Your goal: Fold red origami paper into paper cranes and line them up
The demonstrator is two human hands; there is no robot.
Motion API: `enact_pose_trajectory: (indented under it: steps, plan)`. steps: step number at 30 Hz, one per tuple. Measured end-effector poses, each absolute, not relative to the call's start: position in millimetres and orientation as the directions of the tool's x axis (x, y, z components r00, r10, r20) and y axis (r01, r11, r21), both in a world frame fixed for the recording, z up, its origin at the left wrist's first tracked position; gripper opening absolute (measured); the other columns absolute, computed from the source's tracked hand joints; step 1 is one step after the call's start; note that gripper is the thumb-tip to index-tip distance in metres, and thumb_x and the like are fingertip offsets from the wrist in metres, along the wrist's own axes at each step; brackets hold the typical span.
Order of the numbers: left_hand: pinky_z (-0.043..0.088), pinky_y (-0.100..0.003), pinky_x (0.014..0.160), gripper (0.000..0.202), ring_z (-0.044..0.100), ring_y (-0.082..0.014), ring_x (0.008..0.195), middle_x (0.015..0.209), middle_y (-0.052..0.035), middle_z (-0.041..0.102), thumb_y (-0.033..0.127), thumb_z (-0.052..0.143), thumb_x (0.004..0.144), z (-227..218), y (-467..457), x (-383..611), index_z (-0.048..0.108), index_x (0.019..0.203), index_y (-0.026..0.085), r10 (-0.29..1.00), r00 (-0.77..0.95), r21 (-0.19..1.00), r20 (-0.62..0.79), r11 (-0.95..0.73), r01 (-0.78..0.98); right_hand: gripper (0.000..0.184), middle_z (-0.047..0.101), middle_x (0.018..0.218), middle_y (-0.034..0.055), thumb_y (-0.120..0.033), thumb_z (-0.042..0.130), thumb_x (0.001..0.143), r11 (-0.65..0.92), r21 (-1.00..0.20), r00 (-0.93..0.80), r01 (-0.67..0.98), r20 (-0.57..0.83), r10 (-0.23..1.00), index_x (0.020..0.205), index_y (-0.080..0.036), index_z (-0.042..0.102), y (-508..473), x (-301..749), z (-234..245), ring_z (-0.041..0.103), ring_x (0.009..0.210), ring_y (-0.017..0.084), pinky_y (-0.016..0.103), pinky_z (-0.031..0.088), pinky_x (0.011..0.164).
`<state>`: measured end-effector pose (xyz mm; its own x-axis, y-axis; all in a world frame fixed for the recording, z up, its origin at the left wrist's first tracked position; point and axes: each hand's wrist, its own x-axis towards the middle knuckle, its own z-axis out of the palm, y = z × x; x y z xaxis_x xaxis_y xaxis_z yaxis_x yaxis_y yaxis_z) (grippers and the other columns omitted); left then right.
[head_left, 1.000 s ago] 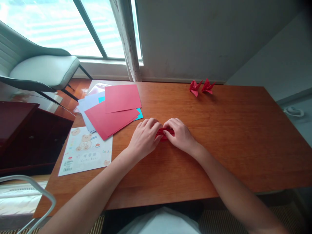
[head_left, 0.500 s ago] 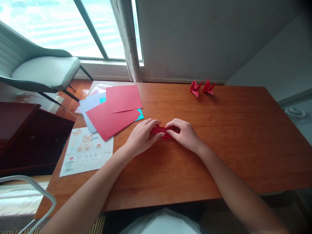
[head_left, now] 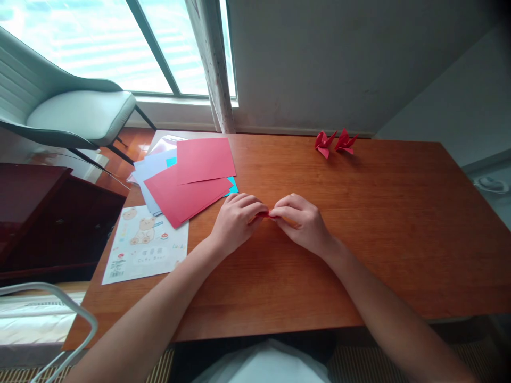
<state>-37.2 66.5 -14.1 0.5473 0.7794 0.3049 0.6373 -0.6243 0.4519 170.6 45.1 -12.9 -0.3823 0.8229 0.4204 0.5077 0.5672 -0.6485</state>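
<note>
Paper: small folded red piece [head_left: 270,214], mostly hidden.
Hands: left hand [head_left: 235,223] and right hand [head_left: 303,223] pinch it together.
Desk: smooth wood [head_left: 379,213].

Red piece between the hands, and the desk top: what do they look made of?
The red piece: probably thin matte paper, like the flat red sheets nearby; only a sliver shows. The desk top: wood or veneer, semi-gloss, with visible grain and soft sheen.
</note>
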Motion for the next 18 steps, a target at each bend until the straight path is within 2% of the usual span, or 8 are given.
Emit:
enact_pose_trajectory:
  steps: [3, 7, 9, 12, 15, 18]
  plan:
    - [0.039, -0.038, 0.09, 0.021, 0.061, -0.0191, 0.094, 0.1, -0.0025, 0.074, 0.027, 0.049, 0.099, -15, 67, -38, 0.068, 0.092, 0.025, 0.75, 0.573, 0.337, 0.331, -0.661, 0.67, 0.02, 0.07, 0.096, 0.0041, -0.022, 0.053, 0.096, 0.634, -0.507, -0.479, 0.584, 0.415, 0.773, 0.097, -0.03, 0.072, 45, 172, -16, 0.061, 0.089, 0.02, 0.037, 0.05, 0.084]
    - [0.041, -0.036, 0.085, 0.021, 0.06, -0.0199, 0.094, 0.102, -0.0037, 0.072, 0.022, 0.048, 0.098, -10, 71, -41, 0.068, 0.094, 0.024, 0.686, 0.692, 0.287, 0.223, -0.725, 0.626, 0.026, 0.071, 0.101, 0.0061, -0.02, 0.045, 0.099, 0.684, -0.382, -0.599, 0.621, 0.332, 0.729, 0.096, -0.026, 0.07, 46, 173, -18, 0.059, 0.09, 0.022, 0.037, 0.049, 0.084]
    - [0.042, -0.035, 0.083, 0.019, 0.06, -0.0196, 0.094, 0.105, -0.0041, 0.07, 0.019, 0.05, 0.096, -3, 71, -44, 0.068, 0.098, 0.023, 0.659, 0.737, 0.305, 0.15, -0.74, 0.599, 0.026, 0.07, 0.101, 0.0066, -0.02, 0.045, 0.099, 0.688, -0.386, -0.62, 0.614, 0.302, 0.724, 0.097, -0.025, 0.07, 47, 173, -17, 0.059, 0.091, 0.022, 0.037, 0.049, 0.083]
    - [0.041, -0.037, 0.089, 0.017, 0.059, -0.0213, 0.1, 0.112, -0.004, 0.067, 0.023, 0.055, 0.094, 6, 68, -48, 0.068, 0.105, 0.025, 0.631, 0.772, 0.295, 0.082, -0.755, 0.586, 0.021, 0.069, 0.103, 0.0071, -0.023, 0.048, 0.098, 0.692, -0.425, -0.638, 0.583, 0.288, 0.714, 0.1, -0.025, 0.069, 48, 176, -16, 0.059, 0.093, 0.022, 0.037, 0.05, 0.083]
    - [0.04, -0.039, 0.092, 0.017, 0.058, -0.0238, 0.105, 0.114, -0.0057, 0.066, 0.03, 0.056, 0.095, 10, 62, -48, 0.068, 0.106, 0.024, 0.62, 0.782, 0.239, 0.069, -0.771, 0.59, 0.019, 0.068, 0.106, 0.0076, -0.023, 0.052, 0.097, 0.699, -0.465, -0.662, 0.543, 0.276, 0.697, 0.104, -0.024, 0.069, 48, 180, -15, 0.059, 0.097, 0.023, 0.038, 0.051, 0.086]
    - [0.04, -0.038, 0.087, 0.019, 0.057, -0.0236, 0.103, 0.111, -0.007, 0.066, 0.028, 0.05, 0.099, 6, 58, -45, 0.068, 0.099, 0.023, 0.614, 0.784, 0.156, 0.088, -0.786, 0.598, 0.018, 0.067, 0.108, 0.0071, -0.022, 0.055, 0.095, 0.69, -0.503, -0.67, 0.521, 0.261, 0.695, 0.106, -0.025, 0.069, 49, 184, -14, 0.059, 0.099, 0.022, 0.038, 0.052, 0.087]
